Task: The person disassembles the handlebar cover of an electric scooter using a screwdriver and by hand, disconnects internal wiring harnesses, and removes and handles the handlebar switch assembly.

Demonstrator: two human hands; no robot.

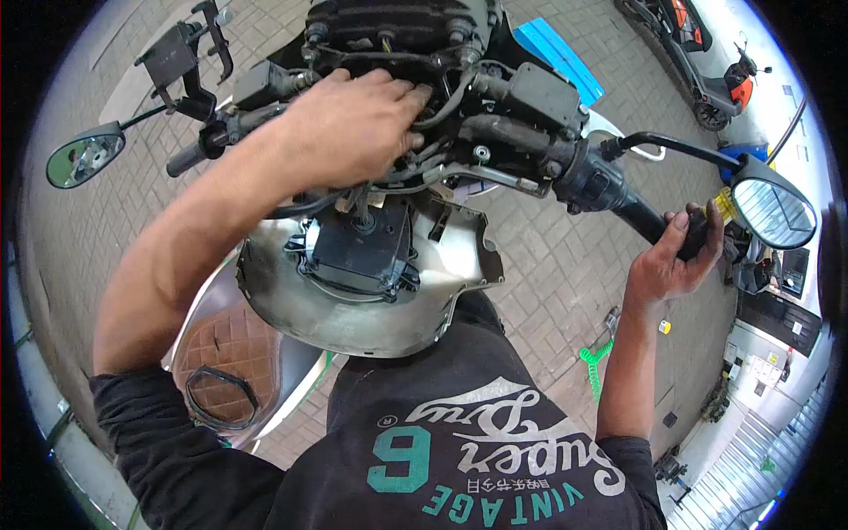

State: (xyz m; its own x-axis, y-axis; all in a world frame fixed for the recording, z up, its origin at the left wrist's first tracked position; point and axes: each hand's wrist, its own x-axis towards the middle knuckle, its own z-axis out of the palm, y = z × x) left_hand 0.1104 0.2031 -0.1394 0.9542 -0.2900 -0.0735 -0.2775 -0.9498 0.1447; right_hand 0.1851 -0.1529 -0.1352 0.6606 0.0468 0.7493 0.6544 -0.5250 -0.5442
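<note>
The person's left hand (358, 124) lies over the middle of the handlebar (508, 137), its fingers bent down among the cables (452, 104); their tips are partly hidden, so whether they pinch anything cannot be told. The right hand (664, 269) has its fingers and thumb clamped around the outer end of the handlebar grip (638, 212). The likeliest trouble seems to be the bar swinging under that right hand, which could trap the left fingers between cables and metal or tug a lead. The pale cover (455, 252), with a black box (362, 256) set in it, sits between the handlebar and the person's shirt (521, 459); wires (362, 205) rise from the box towards the bar, so a knock from the body could strain them or scrape the shell. The cover also stands in the way of leaning closer. A mirror (773, 212) juts out just beside the right hand, and a bracket (172, 62) rises beyond the left forearm. The green coiled hose (595, 367) on the paving might catch a foot, and a brown quilted seat (225, 349) lies near the left elbow.
</note>
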